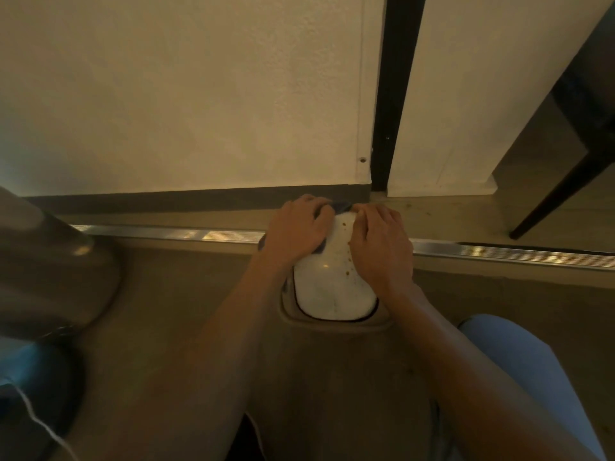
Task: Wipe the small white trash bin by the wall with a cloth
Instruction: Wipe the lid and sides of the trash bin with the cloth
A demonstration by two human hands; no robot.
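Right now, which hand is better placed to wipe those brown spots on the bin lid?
Probably the left hand: it already has the dark cloth under it. The brown spots sit beside the right hand, which rests on the white trash bin, so it can steady it.

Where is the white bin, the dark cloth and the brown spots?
small white plastic trash bin (332,294): head view, bare lid near the front.
dark blue cloth (342,206): head view, strip showing between the hands.
small brown spots (348,257): head view, on the lid's right side.
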